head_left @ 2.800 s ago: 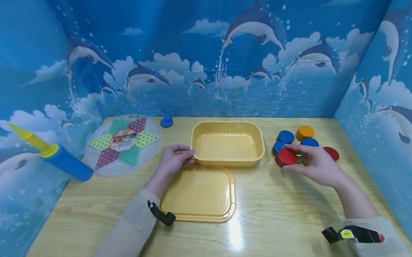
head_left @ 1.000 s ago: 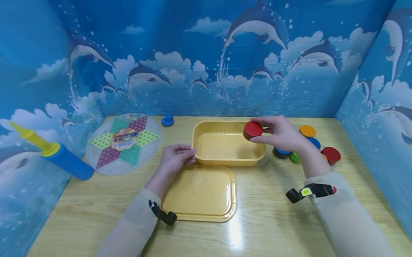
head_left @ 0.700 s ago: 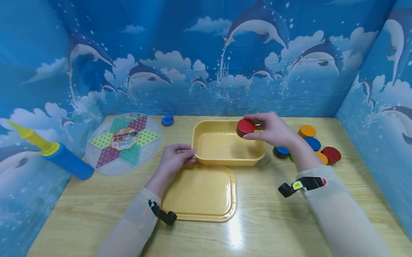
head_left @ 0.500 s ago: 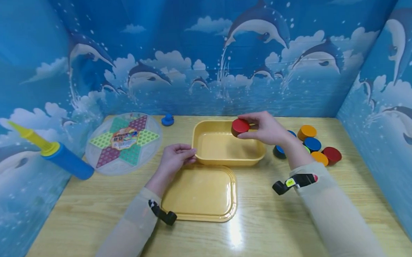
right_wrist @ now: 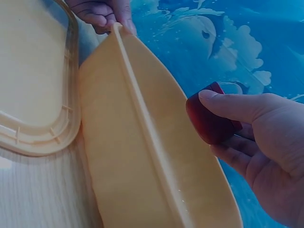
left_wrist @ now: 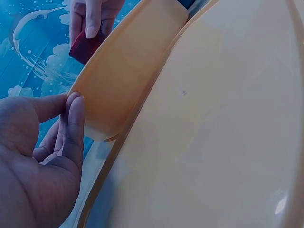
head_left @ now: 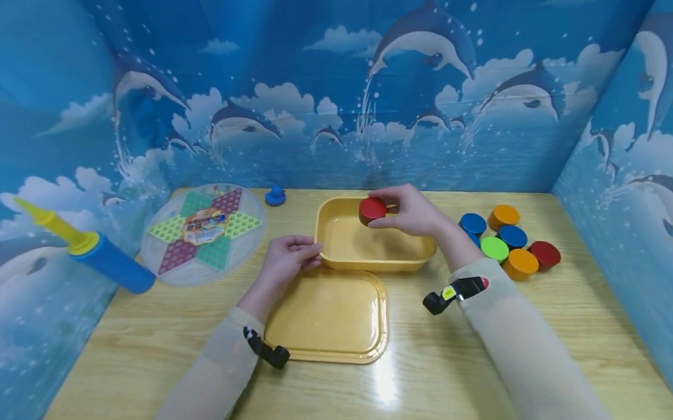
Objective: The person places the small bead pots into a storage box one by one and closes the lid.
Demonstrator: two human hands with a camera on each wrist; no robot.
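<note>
My right hand [head_left: 412, 213] grips a red cylinder [head_left: 373, 211] between thumb and fingers, over the back of the yellow plastic box [head_left: 373, 265]. In the right wrist view the same cylinder [right_wrist: 211, 116] appears tilted, close to the box's far rim. At the box's left front corner, my left hand [head_left: 285, 259] pinches the rim; the left wrist view shows thumb and fingers at that corner. No other thing shows inside the box. A flat yellow lid [head_left: 330, 317] lies in front of the box, partly under my left wrist.
Several cylinders stand grouped at the right, among them a green one [head_left: 494, 249], an orange one [head_left: 520, 263] and a red one [head_left: 544, 255]. A Chinese checkers board [head_left: 202, 234], a blue pump [head_left: 113, 263] and a small blue duck [head_left: 276, 196] sit to the left.
My right hand has picked up the red cylinder from the group at the right and carried it left over the box. My left hand has stayed at the box corner.
</note>
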